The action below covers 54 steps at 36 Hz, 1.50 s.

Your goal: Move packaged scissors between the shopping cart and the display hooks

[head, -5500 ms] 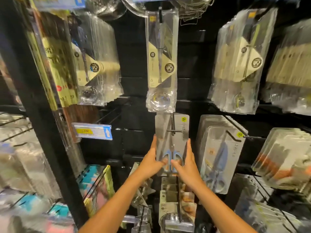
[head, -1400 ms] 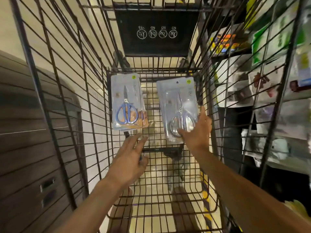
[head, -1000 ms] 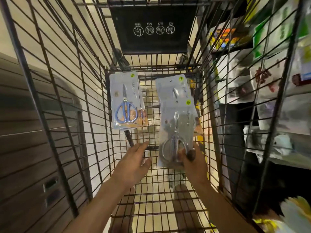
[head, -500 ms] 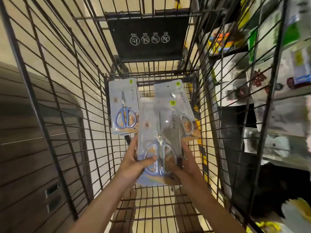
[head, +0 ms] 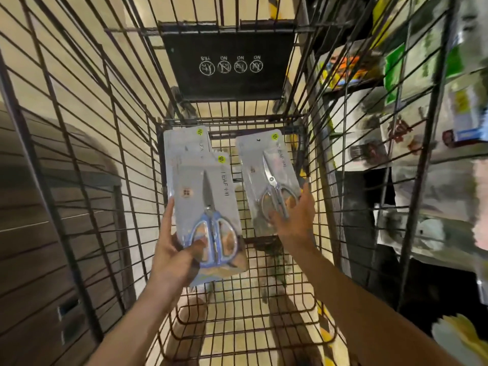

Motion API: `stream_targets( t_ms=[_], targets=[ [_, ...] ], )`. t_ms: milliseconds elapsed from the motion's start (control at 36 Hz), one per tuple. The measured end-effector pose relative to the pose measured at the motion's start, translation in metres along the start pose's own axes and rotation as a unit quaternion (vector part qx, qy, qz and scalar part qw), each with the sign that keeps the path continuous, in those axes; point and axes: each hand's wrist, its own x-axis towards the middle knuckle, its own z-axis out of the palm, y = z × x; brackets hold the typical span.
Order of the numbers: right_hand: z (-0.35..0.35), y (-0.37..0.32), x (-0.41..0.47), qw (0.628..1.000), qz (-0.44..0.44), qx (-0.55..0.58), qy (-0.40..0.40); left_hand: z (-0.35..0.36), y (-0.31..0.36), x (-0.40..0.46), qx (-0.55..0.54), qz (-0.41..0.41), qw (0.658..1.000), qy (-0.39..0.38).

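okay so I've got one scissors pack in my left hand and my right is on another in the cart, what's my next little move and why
Probably curl the right hand round the silver-handled pack and lift it. The left hand already grips the blue-handled pack, while the right fingers only lie on theirs, which rests in the cart.

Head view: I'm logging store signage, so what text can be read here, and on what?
"YES", "NO", "NO", "NO", upside down over four round icons: black placard on the shopping cart's far end.
"LEAF", then unclear characters: blue-handled scissors pack in the left hand.
Similar print on the silver scissors pack under the right hand: blurred.
Yellow stickers, shelf goods: unreadable.
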Motion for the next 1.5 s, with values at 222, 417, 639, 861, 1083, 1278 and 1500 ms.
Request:
stream_targets(
  t_ms=[222,417,639,861,1083,1278,1500],
  targets=[
    [0.013,0.011,0.016,0.996,0.021,-0.081,0.04,-0.009,0.008,0.0,0.004,0.009,1.0,0.012],
    [0.009,0.008,0.001,0.998,-0.03,-0.039,0.049,-0.014,0.009,-0.001,0.028,0.023,0.999,0.013],
    [0.012,0.025,-0.032,0.994,-0.003,0.028,-0.105,-0.018,0.005,-0.008,0.101,0.062,0.993,0.019],
    [0.002,0.005,-0.075,0.981,0.021,0.132,-0.137,-0.024,0.012,-0.032,0.078,0.071,0.994,0.005],
    [-0.082,-0.072,-0.179,0.971,-0.033,0.215,-0.099,-0.037,0.074,-0.121,0.096,0.112,0.987,-0.06],
    [-0.141,-0.105,-0.299,0.973,-0.067,0.221,-0.02,-0.065,0.136,-0.212,0.186,0.202,0.953,-0.127],
    [-0.18,-0.117,-0.423,0.946,-0.086,0.31,0.024,-0.074,0.155,-0.275,0.211,0.241,0.922,-0.22]
  ],
)
